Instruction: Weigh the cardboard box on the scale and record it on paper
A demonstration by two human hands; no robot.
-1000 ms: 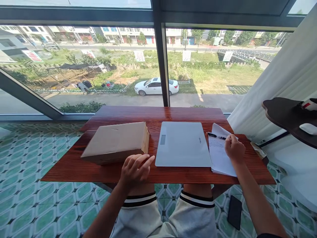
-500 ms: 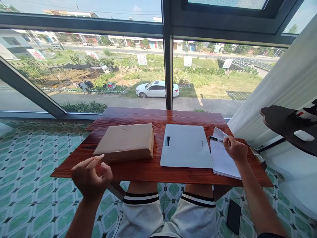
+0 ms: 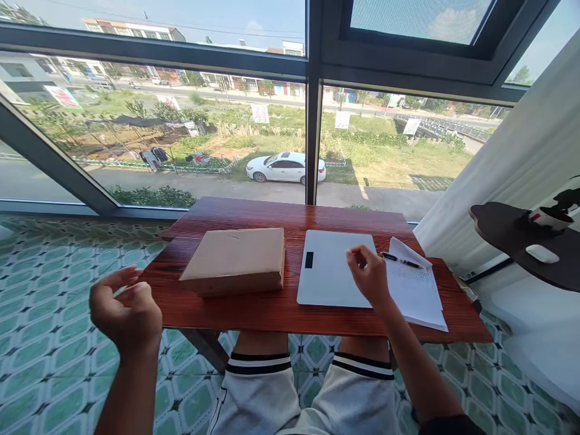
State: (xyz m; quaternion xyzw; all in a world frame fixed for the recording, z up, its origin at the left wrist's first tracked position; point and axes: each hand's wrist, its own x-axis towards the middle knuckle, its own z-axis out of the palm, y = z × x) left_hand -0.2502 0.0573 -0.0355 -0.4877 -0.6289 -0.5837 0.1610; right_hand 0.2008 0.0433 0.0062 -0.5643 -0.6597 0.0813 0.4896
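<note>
My left hand hangs in the air off the table's left front edge, fingers loosely bent and apart, holding nothing. Over the right part of a silver-grey flat panel with a small black rectangle, which looks like a scale, is my right hand. Its thumb and forefinger are pinched into a ring, and nothing shows in them. A closed cardboard box lies on the left of the table. Right of the panel, a black pen rests on sheets of written paper.
The reddish-brown wooden table stands before a large window. A dark shelf at the right bears a white computer mouse and a potted plant. A white curtain hangs beside it.
My right hand has moved left from above the paper to above the panel. My left hand has shifted left, away from the box. The view has tilted slightly up.
</note>
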